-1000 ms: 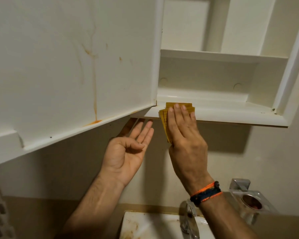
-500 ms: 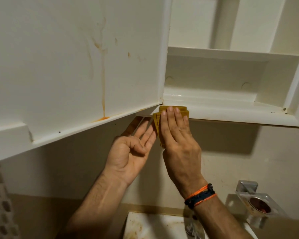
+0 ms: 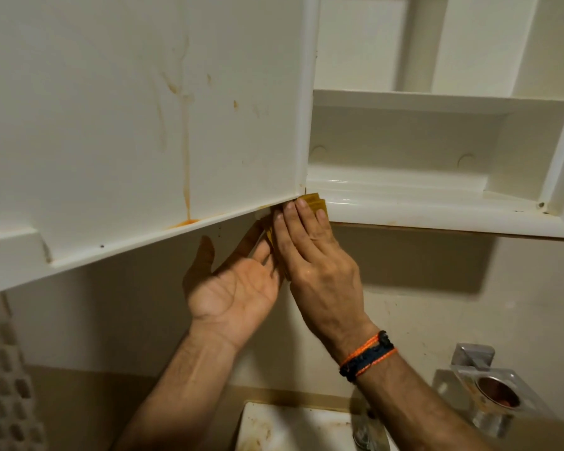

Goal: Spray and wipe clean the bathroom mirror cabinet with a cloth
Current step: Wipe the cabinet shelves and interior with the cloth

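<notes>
Since 1 second ago, our right hand (image 3: 319,268) has slid the yellow cloth (image 3: 315,203) left along the cabinet's bottom lip (image 3: 437,219) into the hinge corner, fingers (image 3: 302,222) flat and pressing it there. Our left hand (image 3: 235,288) has opened, palm up, beneath it, holding nothing. Orange stains remain on the open door (image 3: 144,125); the folded cloth could snag at the hinge or slip off the rounded edge.

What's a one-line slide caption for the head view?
Right hand presses yellow cloth against cabinet lower edge by the stained open door; left hand open beneath.
</notes>
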Demonstrator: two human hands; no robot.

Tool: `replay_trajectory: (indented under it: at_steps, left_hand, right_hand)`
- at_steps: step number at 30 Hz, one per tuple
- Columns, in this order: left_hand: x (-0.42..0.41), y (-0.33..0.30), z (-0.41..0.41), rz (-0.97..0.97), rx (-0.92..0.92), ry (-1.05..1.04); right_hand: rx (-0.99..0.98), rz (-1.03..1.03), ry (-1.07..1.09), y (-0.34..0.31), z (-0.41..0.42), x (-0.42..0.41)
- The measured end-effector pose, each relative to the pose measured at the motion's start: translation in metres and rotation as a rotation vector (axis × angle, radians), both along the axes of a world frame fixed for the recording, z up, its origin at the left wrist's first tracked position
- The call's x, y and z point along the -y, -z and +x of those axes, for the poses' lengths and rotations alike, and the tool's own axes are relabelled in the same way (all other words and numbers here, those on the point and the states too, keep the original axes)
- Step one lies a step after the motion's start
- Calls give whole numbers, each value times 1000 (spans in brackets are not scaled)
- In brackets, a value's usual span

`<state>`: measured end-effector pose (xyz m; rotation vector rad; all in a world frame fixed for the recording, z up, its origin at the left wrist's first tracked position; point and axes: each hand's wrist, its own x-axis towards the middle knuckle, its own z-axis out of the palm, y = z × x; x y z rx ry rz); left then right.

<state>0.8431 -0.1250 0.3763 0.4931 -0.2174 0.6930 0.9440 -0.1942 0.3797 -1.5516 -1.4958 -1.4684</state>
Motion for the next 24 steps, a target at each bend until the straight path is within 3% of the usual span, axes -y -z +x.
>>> replay_trajectory:
  at_steps: [24]
  left_hand:
    - [-18,27,11,65,55,-21]
  right_hand:
    - [125,22,11,8,1,-11]
